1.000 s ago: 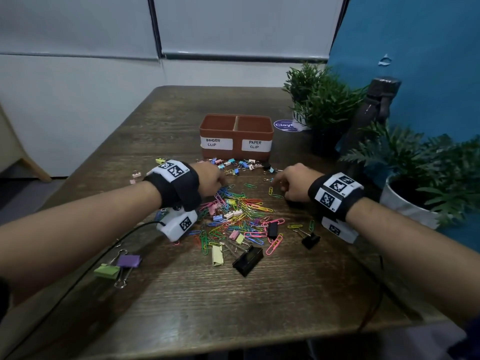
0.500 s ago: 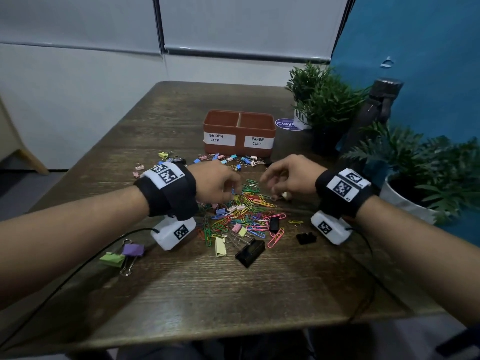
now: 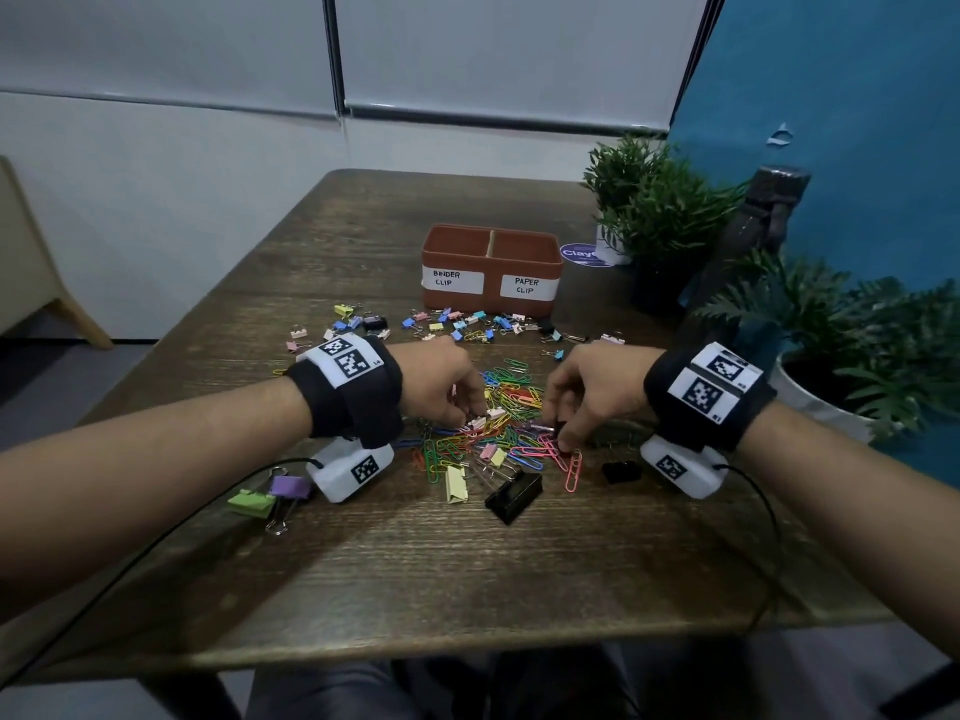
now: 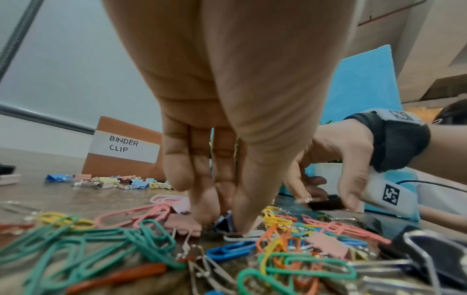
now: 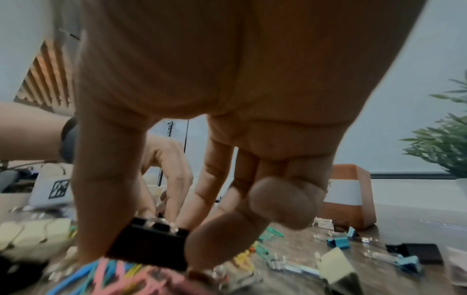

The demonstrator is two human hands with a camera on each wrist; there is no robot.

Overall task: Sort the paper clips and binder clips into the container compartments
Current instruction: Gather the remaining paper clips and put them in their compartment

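Note:
A heap of coloured paper clips [image 3: 501, 407] lies mid-table, mixed with small binder clips. Behind it stands the brown two-compartment container [image 3: 491, 252], labelled BINDER CLIP on the left and PAPER CLIP on the right. My left hand [image 3: 475, 414] reaches down into the heap. In the left wrist view its thumb and fingers pinch a small blue binder clip [image 4: 223, 222] that still lies among the clips. My right hand [image 3: 563, 433] is at the heap's right side. Its thumb and forefinger pinch a small black binder clip [image 5: 149, 244] just above the paper clips.
Small pastel binder clips [image 3: 467, 324] are strewn in front of the container. A large black binder clip [image 3: 514, 495], a yellow one [image 3: 456, 483], another black one [image 3: 621, 471] and a green and purple pair [image 3: 262, 498] lie nearer me. Potted plants [image 3: 660, 210] and a dark bottle [image 3: 763, 220] line the right edge.
Both hands have drawn together and dropped into the heap. The right hand has taken hold of a black binder clip, and the left fingers have closed on a small clip.

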